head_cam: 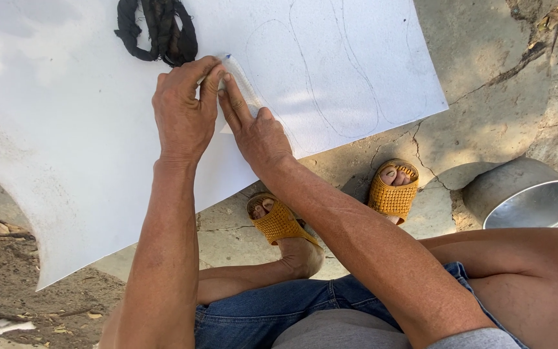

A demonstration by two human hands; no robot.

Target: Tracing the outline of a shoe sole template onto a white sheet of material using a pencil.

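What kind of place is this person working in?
Probably an outdoor yard or work spot at ground level: the white sheet lies on cracked concrete ground in sunlight, with bare soil alongside and a metal pot nearby.

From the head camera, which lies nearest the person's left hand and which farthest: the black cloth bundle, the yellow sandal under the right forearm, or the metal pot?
From the left hand:
1. Black cloth bundle, just above, on the white sheet.
2. Yellow sandal, lower right, on the cracked ground.
3. Metal pot, far right edge.
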